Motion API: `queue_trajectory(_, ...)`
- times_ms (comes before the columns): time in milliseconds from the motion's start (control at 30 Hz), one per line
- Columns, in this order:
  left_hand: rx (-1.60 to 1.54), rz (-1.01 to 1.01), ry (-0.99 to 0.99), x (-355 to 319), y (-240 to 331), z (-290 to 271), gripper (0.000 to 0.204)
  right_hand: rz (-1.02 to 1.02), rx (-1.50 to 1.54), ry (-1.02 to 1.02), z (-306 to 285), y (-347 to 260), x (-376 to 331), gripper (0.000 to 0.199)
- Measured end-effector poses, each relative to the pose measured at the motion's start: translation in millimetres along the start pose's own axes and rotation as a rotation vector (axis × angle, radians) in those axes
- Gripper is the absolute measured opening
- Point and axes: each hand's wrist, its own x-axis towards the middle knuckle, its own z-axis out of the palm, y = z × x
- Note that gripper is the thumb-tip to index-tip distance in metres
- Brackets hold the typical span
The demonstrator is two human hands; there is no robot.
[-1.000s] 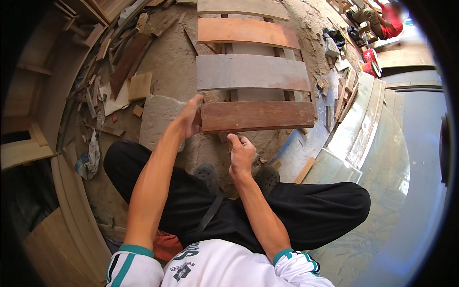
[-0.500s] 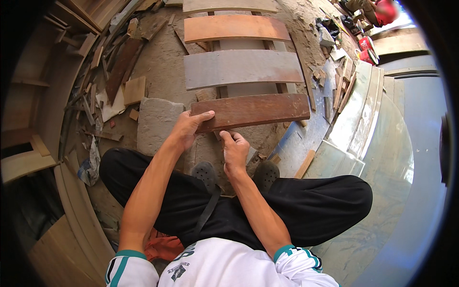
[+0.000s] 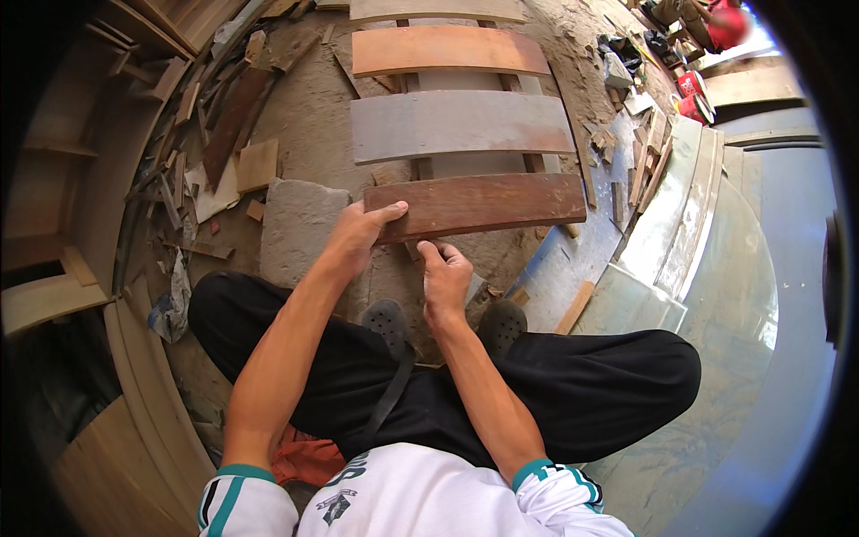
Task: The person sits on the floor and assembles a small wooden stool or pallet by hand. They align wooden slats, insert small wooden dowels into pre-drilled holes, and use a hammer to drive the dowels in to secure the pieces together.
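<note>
My left hand (image 3: 361, 231) grips the left end of a dark reddish-brown wooden board (image 3: 483, 206), its thumb lying across the top face. The board lies crosswise in front of me. Just below its near edge, my right hand (image 3: 446, 276) is closed, thumb pressed to the fingers. Whatever those fingers hold, if anything, is hidden. Beyond it a greyish board (image 3: 461, 123) and an orange-brown board (image 3: 452, 50) lie parallel across long wooden supports (image 3: 533, 163). A paler board (image 3: 437, 10) sits farthest off.
A flat stone slab (image 3: 304, 224) is left of the boards, beside scattered wood scraps (image 3: 237, 125). Wooden cabinet frames (image 3: 80, 161) stand at the far left. Glass sheets (image 3: 716, 268) lie on the right. Red cans (image 3: 693, 98) and another person (image 3: 716, 22) are at the upper right.
The view has shifted slightly, so the boards appear a little farther right and higher. Both hands keep nearly the same hold and place against the dark board.
</note>
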Motion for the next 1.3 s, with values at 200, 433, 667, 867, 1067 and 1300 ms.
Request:
queue_trajectory(200,-0.011,0.005,-0.038,1,3,2,0.044,-0.050,-0.030,0.011,-2,0,4,0.020)
queue_trajectory(433,0.020,0.032,0.026,1,2,7,0.044,-0.036,0.025,-0.012,-4,-3,5,0.021)
queue_trajectory(667,0.023,0.032,0.040,1,3,4,0.042,-0.034,-0.005,-0.007,-1,-8,2,0.020)
queue_trajectory(867,0.010,0.015,0.058,1,2,5,0.043,-0.016,0.023,-0.004,-1,-1,6,0.020)
queue_trajectory(1067,0.011,0.050,0.039,5,-3,0,0.045,-0.067,0.018,-0.005,0,8,8,0.018)
queue_trajectory(1300,0.023,0.038,0.038,5,-2,1,0.045,-0.042,0.002,0.003,-1,8,7,0.023)
